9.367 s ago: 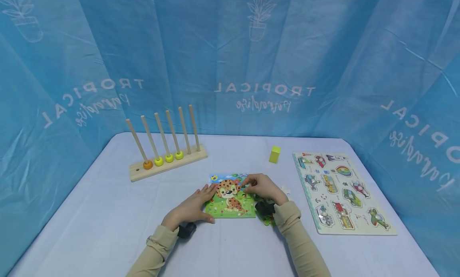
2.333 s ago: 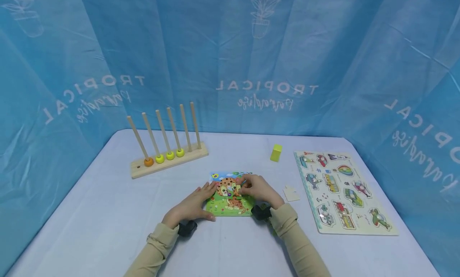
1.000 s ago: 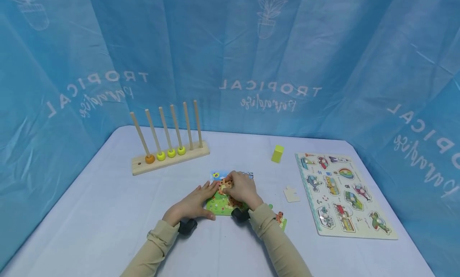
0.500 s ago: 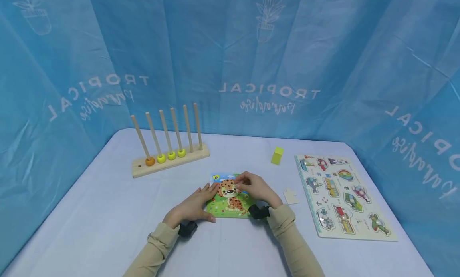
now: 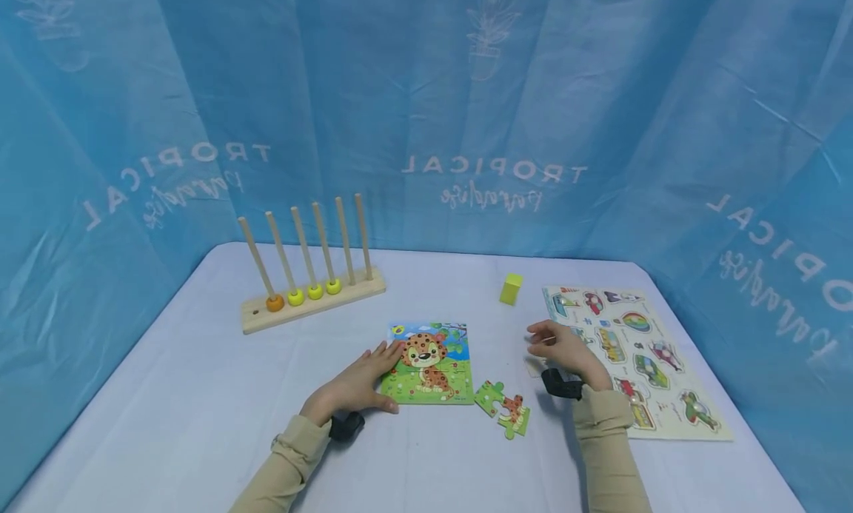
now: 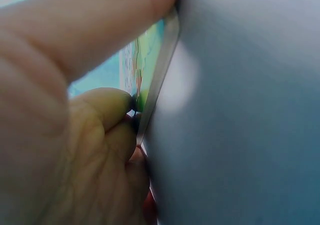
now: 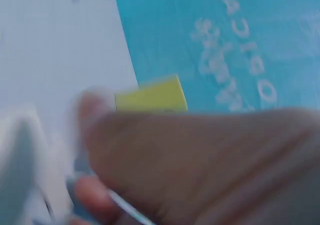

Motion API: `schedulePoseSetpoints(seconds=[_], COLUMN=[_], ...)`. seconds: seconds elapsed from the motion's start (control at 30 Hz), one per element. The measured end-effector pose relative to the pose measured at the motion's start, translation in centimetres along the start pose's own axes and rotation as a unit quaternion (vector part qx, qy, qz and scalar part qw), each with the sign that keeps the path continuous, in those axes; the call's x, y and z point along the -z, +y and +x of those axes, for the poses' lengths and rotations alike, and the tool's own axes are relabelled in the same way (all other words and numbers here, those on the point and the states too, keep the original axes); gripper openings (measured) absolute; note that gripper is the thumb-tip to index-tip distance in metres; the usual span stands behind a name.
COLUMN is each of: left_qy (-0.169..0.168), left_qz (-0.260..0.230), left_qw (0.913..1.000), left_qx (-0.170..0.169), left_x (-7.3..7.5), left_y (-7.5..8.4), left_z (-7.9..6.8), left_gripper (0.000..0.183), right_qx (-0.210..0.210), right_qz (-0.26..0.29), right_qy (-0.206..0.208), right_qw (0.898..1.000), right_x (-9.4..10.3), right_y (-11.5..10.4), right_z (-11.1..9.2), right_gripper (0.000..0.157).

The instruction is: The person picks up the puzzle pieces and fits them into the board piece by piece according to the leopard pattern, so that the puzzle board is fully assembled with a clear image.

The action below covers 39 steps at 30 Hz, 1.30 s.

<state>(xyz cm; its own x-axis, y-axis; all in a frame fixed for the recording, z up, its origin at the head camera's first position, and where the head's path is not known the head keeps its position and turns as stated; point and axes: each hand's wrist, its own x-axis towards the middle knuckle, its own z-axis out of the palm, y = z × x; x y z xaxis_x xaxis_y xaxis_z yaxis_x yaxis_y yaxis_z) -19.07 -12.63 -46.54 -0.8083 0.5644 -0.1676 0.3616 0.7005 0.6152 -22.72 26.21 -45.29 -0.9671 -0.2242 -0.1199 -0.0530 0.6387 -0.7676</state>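
Note:
In the head view, a leopard jigsaw puzzle (image 5: pixel 426 387) lies flat at the middle of the table. My left hand (image 5: pixel 363 380) rests at its left side, fingers spread on the picture and thumb at the lower left corner. The left wrist view has the puzzle's side edge (image 6: pixel 162 75) beside those fingers. My right hand (image 5: pixel 563 349) is over a pale face-down puzzle piece (image 5: pixel 535 366), mostly covered by it, with thumb and index finger apart and fingers loosely bent. Two joined puzzle pieces (image 5: pixel 516 417), green with leopard spots, lie between puzzle and right wrist.
A wooden peg board (image 5: pixel 313 304) with one orange and several yellow beads stands at back left. A yellow-green block (image 5: pixel 510 289) stands behind the right hand. At right lies a vehicle peg puzzle (image 5: pixel 673 409), partly covered by that hand. Blue curtains (image 5: pixel 426 113) enclose the table.
My right hand has left the leopard puzzle and moved right to the face-down piece, uncovering the puzzle and the two joined pieces. My left hand has stayed in place.

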Motion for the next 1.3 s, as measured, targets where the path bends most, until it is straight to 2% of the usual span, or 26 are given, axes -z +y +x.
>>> schedulePoseSetpoints(seconds=[0.13, 0.27, 0.53, 0.77, 0.97, 1.03, 1.17, 1.23, 1.3], left_qy=[0.004, 0.003, -0.002, 0.002, 0.005, 0.005, 0.005, 0.005, 0.004], left_qz=[-0.002, 0.0, -0.002, -0.002, 0.001, 0.001, 0.003, 0.003, 0.002], left_qw=[1.0, 1.0, 0.9999, 0.9999, 0.9998, 0.9998, 0.9999, 0.9999, 0.9999], left_qx=[0.001, -0.002, -0.015, -0.015, -0.021, -0.02, -0.015, -0.014, -0.015], left_x=[0.1, 0.1, -0.3, -0.5, -0.5, -0.4, -0.3, -0.3, -0.3], left_y=[-0.1, -0.2, -0.2, -0.2, -0.4, -0.4, -0.5, -0.5, -0.6], left_z=[-0.2, -0.2, 0.0, -0.1, 0.0, 0.0, 0.0, 0.0, 0.0], left_gripper=[0.102, 0.101, 0.101, 0.102, 0.102, 0.102, 0.102, 0.103, 0.103], right_qx=[0.008, 0.001, -0.006, -0.014, -0.016, -0.023, -0.04, -0.044, -0.042], right_qz=[-0.035, -0.06, -0.087, -0.076, -0.062, -0.055, -0.053, -0.073, -0.098], right_qy=[-0.027, -0.036, 0.036, 0.065, 0.055, 0.044, 0.033, 0.043, 0.061], right_qw=[0.999, 0.998, 0.996, 0.995, 0.996, 0.997, 0.997, 0.995, 0.992], right_x=[0.8, -0.5, -4.2, -4.5, -4.7, -4.8, -5.3, -5.8, -6.3], right_y=[0.3, -0.3, -1.9, -2.0, -1.6, -1.6, -2.1, -2.5, -2.8], right_z=[-1.0, -0.3, 2.0, 2.4, 2.5, 2.5, 2.4, 2.4, 2.3], right_gripper=[0.036, 0.036, 0.028, 0.037, 0.031, 0.037, 0.06, 0.067, 0.066])
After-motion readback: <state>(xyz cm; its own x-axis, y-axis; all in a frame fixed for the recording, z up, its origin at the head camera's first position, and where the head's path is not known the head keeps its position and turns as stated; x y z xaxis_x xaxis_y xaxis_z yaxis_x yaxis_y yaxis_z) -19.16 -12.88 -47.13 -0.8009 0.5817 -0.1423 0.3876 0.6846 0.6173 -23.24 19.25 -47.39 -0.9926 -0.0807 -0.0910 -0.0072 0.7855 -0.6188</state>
